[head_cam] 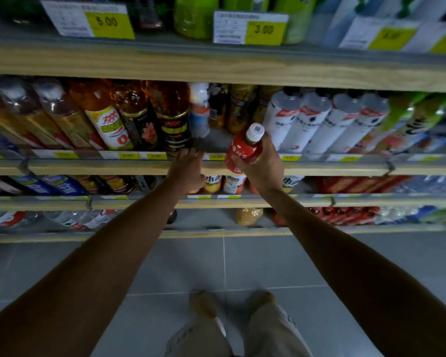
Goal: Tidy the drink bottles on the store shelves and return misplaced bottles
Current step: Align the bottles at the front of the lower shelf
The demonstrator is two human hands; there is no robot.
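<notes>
My right hand (pixel 264 164) grips a red-labelled bottle with a white cap (pixel 243 150), held upright just in front of the middle shelf edge (pixel 113 170). My left hand (pixel 187 170) reaches toward the same shelf with fingers extended, its tips at the shelf lip below a gap in the row. Behind that gap stands a small white-and-blue bottle (pixel 199 112). Amber tea bottles (pixel 137 114) fill the shelf to the left. White bottles with red labels (pixel 307 122) stand to the right.
The top shelf (pixel 216 63) carries green bottles (pixel 196 16) and yellow price tags. Lower shelves hold more drinks, including an orange bottle (pixel 249 216) and red cans (pixel 345 213). Grey floor tiles (pixel 268 266) and my own legs are below.
</notes>
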